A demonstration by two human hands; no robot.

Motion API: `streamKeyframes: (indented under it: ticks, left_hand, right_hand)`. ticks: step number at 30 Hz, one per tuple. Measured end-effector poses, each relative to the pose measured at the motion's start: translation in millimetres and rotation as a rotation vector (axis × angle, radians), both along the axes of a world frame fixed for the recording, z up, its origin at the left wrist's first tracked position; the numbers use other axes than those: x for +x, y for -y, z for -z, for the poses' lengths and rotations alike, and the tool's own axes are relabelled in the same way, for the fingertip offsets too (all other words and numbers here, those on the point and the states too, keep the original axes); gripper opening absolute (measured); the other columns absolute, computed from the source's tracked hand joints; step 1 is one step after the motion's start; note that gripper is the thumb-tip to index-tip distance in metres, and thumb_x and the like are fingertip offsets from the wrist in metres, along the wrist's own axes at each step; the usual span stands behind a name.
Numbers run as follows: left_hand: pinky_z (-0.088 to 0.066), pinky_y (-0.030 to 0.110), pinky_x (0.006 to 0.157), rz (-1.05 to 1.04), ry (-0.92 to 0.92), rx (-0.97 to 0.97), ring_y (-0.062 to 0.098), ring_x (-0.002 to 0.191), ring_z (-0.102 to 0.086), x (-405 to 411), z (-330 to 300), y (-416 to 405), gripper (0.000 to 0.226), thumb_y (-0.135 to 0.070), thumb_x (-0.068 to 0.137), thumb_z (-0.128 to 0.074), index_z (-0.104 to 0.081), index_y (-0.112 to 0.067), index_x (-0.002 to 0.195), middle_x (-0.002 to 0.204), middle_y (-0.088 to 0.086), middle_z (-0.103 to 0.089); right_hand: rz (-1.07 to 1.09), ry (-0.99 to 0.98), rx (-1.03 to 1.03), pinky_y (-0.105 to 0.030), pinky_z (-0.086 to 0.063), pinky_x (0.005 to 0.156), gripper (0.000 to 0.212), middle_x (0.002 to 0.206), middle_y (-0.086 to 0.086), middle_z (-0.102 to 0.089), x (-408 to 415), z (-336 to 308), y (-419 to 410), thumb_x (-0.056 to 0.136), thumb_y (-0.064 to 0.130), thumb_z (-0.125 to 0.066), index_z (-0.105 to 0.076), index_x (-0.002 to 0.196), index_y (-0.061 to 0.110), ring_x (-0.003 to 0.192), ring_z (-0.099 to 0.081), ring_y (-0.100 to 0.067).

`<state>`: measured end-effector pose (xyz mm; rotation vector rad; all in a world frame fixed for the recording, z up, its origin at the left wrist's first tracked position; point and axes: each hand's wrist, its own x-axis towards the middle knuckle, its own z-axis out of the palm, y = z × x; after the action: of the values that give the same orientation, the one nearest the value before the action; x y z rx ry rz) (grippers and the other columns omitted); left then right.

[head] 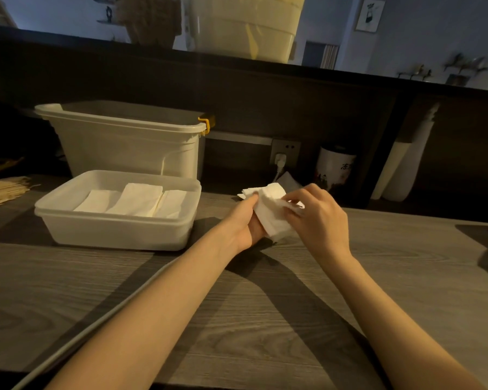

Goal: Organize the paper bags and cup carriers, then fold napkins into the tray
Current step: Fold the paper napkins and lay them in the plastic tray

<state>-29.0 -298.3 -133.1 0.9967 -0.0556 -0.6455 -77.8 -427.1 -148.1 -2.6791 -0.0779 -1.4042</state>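
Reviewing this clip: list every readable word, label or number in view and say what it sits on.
"冻": dark print on the white canister by the back wall; a second character is cut off by its curve, unreadable.
Framed picture on the far wall: dark marks, too blurred to read.
Tray, lidded bin, napkin: no text seen.

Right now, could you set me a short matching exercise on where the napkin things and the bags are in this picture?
Things:
1. white napkin
2. folded napkins
3. paper bags
4. tall bin

Places:
A. far left on the counter
B. behind the tray
C. held in both hands
D. lying in the tray

Pairs: 1-C, 2-D, 3-A, 4-B
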Motion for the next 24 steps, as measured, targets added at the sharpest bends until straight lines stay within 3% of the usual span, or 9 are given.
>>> streamKeyframes:
  ticks: [3,6,10,14,19,24]
  left_hand:
    - [-0.054,0.033,0.068,0.019,0.046,-0.006,0.019,0.081,-0.064,4,0,-2,0.034,-0.043,0.097,-0.039,-0.058,-0.016,0.103,0.093,0.008,-0.066]
    - [-0.056,0.031,0.06,-0.074,0.115,0.091,0.019,0.077,-0.064,7,1,-3,0.025,-0.026,0.094,-0.052,-0.051,-0.012,0.114,0.092,0.007,-0.063]
    - [-0.053,0.036,0.069,-0.203,0.158,0.231,0.02,0.081,-0.06,16,6,-6,0.03,-0.013,0.092,-0.056,-0.046,-0.01,0.121,0.092,0.006,-0.058]
    - [-0.053,0.039,0.075,-0.232,0.215,0.301,0.023,0.09,-0.061,23,9,-9,0.033,-0.012,0.091,-0.057,-0.05,-0.007,0.123,0.103,0.009,-0.06]
    - [-0.054,0.038,0.074,-0.21,0.236,0.328,0.025,0.096,-0.062,26,8,-11,0.032,-0.013,0.09,-0.058,-0.05,-0.008,0.121,0.11,0.011,-0.061]
    - [-0.052,0.038,0.076,-0.175,0.277,0.368,0.023,0.092,-0.06,25,10,-12,0.028,-0.012,0.091,-0.056,-0.052,-0.009,0.119,0.099,0.006,-0.061]
  right_hand:
    - [-0.07,-0.099,-0.026,-0.022,-0.039,0.053,0.019,0.093,-0.001,-0.062,1,2,-1,0.077,0.022,-0.074,-0.07,0.094,0.016,0.08,-0.059,-0.017]
    - [-0.164,-0.242,0.039,-0.024,-0.047,0.066,0.024,0.107,0.003,-0.057,2,2,-3,0.087,0.032,-0.063,-0.067,0.107,0.02,0.09,-0.055,-0.01]
    - [-0.285,-0.277,0.277,-0.011,-0.044,0.07,0.02,0.112,0.006,-0.05,1,-4,-1,0.094,0.02,-0.052,-0.063,0.111,0.016,0.082,-0.052,0.0]
    - [-0.298,-0.266,0.425,-0.004,-0.045,0.07,0.025,0.116,0.003,-0.051,2,-8,7,0.09,0.006,-0.057,-0.062,0.113,0.014,0.083,-0.053,0.004]
    - [-0.374,-0.455,0.389,-0.012,-0.044,0.078,0.044,0.126,0.005,-0.038,-1,-10,16,0.082,0.012,-0.067,-0.054,0.122,0.026,0.101,-0.049,-0.009]
    - [-0.394,-0.414,0.378,-0.005,-0.039,0.078,0.036,0.119,0.01,-0.043,-1,-10,14,0.083,0.02,-0.069,-0.057,0.113,0.035,0.099,-0.047,0.0]
